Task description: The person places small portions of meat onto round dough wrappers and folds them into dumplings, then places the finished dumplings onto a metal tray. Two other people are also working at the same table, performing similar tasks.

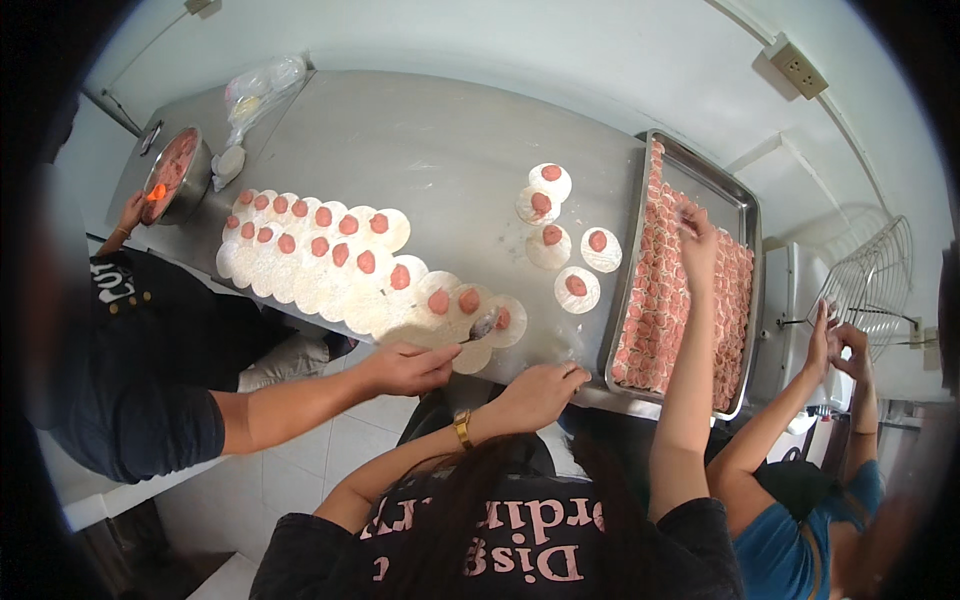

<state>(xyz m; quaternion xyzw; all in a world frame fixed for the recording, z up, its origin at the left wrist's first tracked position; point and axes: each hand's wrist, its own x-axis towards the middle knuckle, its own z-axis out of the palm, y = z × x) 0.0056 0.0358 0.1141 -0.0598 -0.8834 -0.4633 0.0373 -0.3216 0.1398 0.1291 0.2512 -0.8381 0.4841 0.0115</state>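
Single fisheye view from the wearer's head, looking down, near the metal table point(420, 130)

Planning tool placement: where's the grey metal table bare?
Table rear middle, between the clear plastic bag and five loose white round wrappers. Crowded: front left, under overlapping white round wrappers; right, under the silver rectangular metal tray.

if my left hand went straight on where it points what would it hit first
Probably the metal tray, at its near left corner; depth is unclear, so your left hand might pass above it.
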